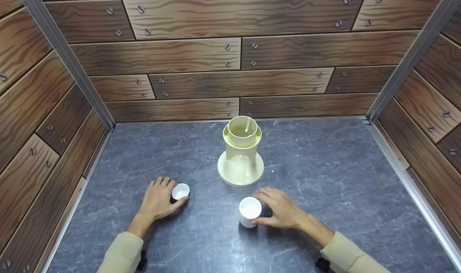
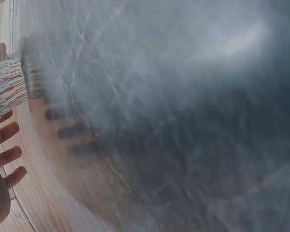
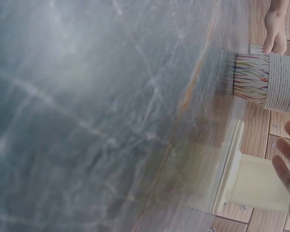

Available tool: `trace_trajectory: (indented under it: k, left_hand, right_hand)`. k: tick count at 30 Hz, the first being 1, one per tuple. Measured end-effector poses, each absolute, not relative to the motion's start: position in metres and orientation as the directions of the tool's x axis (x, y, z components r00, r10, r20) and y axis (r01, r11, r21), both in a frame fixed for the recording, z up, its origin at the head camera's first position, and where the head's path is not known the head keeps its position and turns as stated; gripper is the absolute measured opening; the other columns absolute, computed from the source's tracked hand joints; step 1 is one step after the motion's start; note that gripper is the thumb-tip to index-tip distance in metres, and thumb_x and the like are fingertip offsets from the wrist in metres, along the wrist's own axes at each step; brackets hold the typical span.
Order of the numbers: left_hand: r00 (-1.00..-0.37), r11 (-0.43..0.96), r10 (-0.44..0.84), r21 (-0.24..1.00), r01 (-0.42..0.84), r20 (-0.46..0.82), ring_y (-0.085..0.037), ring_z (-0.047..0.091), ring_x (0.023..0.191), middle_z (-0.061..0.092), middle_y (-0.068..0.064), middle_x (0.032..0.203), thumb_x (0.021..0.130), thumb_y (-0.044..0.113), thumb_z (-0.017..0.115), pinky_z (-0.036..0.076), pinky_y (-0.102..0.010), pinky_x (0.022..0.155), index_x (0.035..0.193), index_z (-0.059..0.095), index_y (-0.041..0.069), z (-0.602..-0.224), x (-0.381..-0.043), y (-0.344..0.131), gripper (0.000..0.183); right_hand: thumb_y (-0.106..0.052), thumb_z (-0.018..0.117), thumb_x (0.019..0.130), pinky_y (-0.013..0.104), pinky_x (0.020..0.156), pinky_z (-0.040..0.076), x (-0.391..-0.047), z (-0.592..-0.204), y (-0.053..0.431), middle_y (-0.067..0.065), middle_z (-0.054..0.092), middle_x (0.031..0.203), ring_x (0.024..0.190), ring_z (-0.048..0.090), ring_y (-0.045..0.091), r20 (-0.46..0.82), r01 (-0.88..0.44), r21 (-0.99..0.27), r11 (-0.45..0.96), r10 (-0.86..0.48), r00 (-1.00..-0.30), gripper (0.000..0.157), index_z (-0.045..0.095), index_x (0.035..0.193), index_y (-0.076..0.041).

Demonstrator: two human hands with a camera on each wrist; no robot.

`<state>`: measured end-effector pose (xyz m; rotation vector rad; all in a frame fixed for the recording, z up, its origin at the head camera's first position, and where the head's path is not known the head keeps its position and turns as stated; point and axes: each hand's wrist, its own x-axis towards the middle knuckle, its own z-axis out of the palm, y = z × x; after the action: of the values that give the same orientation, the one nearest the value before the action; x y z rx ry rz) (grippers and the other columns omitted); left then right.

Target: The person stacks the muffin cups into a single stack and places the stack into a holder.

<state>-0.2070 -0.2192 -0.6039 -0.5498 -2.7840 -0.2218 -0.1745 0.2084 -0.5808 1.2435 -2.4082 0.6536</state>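
Note:
A small white paper cup (image 1: 181, 190) stands on the grey marbled table with my left hand (image 1: 157, 201) around it, thumb on the near side, fingers on the far side. In the left wrist view the cup (image 2: 8, 84) shows coloured wavy lines, and several fingertips (image 2: 9, 154) spread beside it. My right hand (image 1: 281, 210) holds a stack of paper cups (image 1: 248, 219) from its right side, thumb in front, index finger behind. Layered rims show on the stack (image 3: 266, 79) in the right wrist view, where other fingers (image 3: 282, 166) reach out straight, apart from it.
A pale yellow plastic stand (image 1: 241, 170) with a wide round base and an open tube on top rises beyond the hands, near the table's middle. Wood-patterned walls (image 1: 192, 85) and metal edge rails (image 1: 416, 197) bound the table (image 1: 329, 159).

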Motion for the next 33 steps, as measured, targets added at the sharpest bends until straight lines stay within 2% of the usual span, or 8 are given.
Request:
trace_trajectory:
  k: [10, 17, 33]
  left_hand:
    - [-0.848, 0.898, 0.375, 0.079, 0.432, 0.376, -0.032, 0.062, 0.105, 0.068, -0.010, 0.108, 0.089, 0.066, 0.067, 0.050, -0.053, 0.092, 0.109, 0.071, 0.011, -0.606, -0.207, -0.208, 0.058]
    - [-0.837, 0.886, 0.391, 0.090, 0.455, 0.383, -0.030, 0.062, 0.106, 0.069, -0.009, 0.110, 0.090, 0.070, 0.065, 0.050, -0.054, 0.097, 0.110, 0.072, 0.012, -0.605, -0.209, -0.197, 0.062]
    - [-0.787, 0.848, 0.434, 0.096, 0.521, 0.438, -0.028, 0.063, 0.107, 0.070, -0.007, 0.114, 0.089, 0.069, 0.065, 0.051, -0.051, 0.095, 0.111, 0.072, 0.014, -0.604, -0.210, -0.173, 0.060]
  right_hand:
    - [-0.065, 0.075, 0.088, 0.043, 0.090, 0.060, -0.174, -0.581, 0.208, 0.004, 0.073, 0.113, 0.104, 0.070, 0.021, 0.504, -0.832, -0.228, 0.506, -0.670, -0.545, 0.063, 0.070, 0.122, -0.012]
    - [-0.067, 0.073, 0.088, 0.041, 0.089, 0.061, -0.175, -0.581, 0.208, 0.004, 0.073, 0.113, 0.104, 0.070, 0.020, 0.516, -0.836, -0.210, 0.508, -0.668, -0.535, 0.064, 0.071, 0.122, -0.012]
    - [-0.064, 0.076, 0.087, 0.043, 0.090, 0.060, -0.175, -0.581, 0.207, 0.004, 0.073, 0.114, 0.104, 0.070, 0.021, 0.507, -0.835, -0.228, 0.501, -0.670, -0.541, 0.063, 0.070, 0.123, -0.012]
